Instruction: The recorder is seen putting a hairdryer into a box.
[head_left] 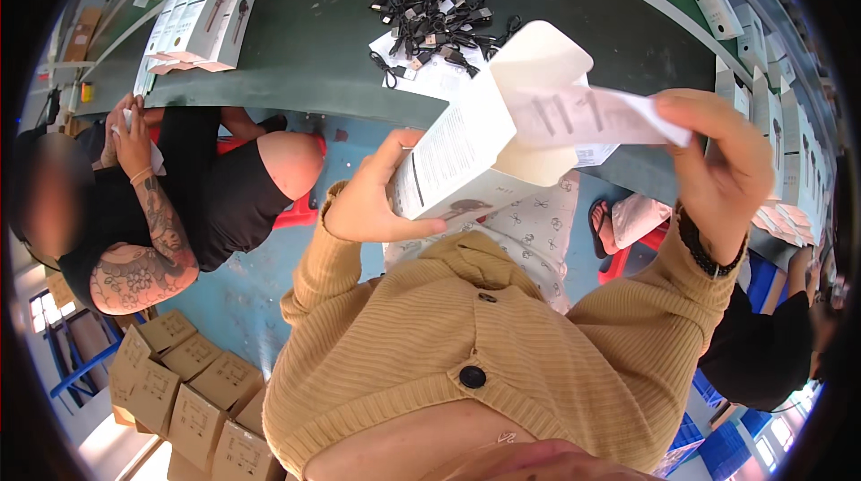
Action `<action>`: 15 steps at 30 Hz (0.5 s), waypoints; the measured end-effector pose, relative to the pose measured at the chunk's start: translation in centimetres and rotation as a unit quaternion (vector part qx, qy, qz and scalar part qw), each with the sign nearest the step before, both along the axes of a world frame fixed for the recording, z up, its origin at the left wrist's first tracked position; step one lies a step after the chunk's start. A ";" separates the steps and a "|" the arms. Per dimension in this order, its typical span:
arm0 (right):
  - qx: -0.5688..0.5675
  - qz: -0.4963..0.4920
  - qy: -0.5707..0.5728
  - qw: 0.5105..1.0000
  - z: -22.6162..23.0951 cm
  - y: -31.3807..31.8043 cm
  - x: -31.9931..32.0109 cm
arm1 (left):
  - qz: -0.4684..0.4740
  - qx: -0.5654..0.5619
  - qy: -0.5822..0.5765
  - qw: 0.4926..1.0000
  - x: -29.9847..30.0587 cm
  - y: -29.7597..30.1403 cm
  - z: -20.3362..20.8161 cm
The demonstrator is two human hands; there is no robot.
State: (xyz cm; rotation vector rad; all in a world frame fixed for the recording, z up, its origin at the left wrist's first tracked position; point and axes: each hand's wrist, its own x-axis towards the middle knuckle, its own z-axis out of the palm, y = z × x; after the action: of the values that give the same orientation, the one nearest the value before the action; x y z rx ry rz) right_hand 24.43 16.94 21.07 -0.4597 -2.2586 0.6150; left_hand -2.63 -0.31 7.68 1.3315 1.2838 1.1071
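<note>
My left hand [372, 194] grips a white printed carton [466, 149] by its closed end, thumb below and fingers behind. The carton lies tilted above my lap, its open end with a raised flap toward the upper right. At that opening, my right hand [722, 145] pinches a folded white paper leaflet [601, 116] between thumb and fingers. The leaflet's far end overlaps the carton's mouth; how deep it reaches inside I cannot tell. Beyond the carton, a heap of short black USB cables [430, 10] rests on the table, partly over white paper [439, 78].
The dark green table [309, 24] spans the far side. White cartons stand in rows at its left [202, 15] and right [780, 140]. A seated person [152, 203] is close on my left, another [762, 346] at the right. Brown cardboard boxes [193, 409] are stacked at lower left.
</note>
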 end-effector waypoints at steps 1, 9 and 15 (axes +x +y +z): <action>-0.019 0.021 -0.051 0.998 0.3 -0.1 -0.6 | -0.019 0.021 0.005 1.000 0.1 0.1 -0.2; -0.002 0.117 -0.029 0.993 -3.6 1.1 -6.5 | -0.036 -0.063 -0.079 0.994 0.4 -1.8 -2.2; 0.055 -0.094 -0.159 0.981 -13.4 12.4 -13.5 | -0.003 -0.058 -0.126 0.990 0.5 -4.3 -5.9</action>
State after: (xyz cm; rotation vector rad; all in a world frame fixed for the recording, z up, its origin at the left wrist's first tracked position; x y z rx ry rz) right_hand 10.95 29.33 7.62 -0.7496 -2.4960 0.3357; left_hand -2.12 -4.64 1.78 1.0724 1.1388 1.1389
